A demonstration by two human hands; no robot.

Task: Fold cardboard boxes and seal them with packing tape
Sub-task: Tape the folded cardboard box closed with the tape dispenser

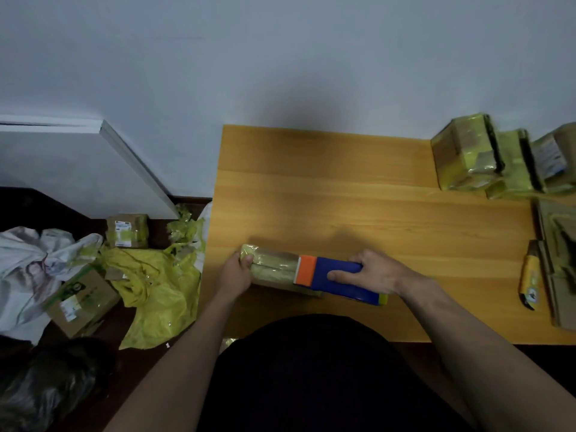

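A small cardboard box (274,269) wrapped in yellowish tape lies near the front left of the wooden table (343,194). My left hand (235,272) grips its left end, thumb on top. My right hand (371,271) grips a blue tape dispenser (336,275) with an orange blade end, which rests on the box's right part. Tape runs along the box top from the orange end toward my left hand.
Several taped boxes (467,154) stand at the table's back right. Flat cardboard (558,263) and a yellow utility knife (530,275) lie at the right edge. On the floor to the left lie yellow tape scraps (156,288), boxes (81,300) and a white bag (28,269).
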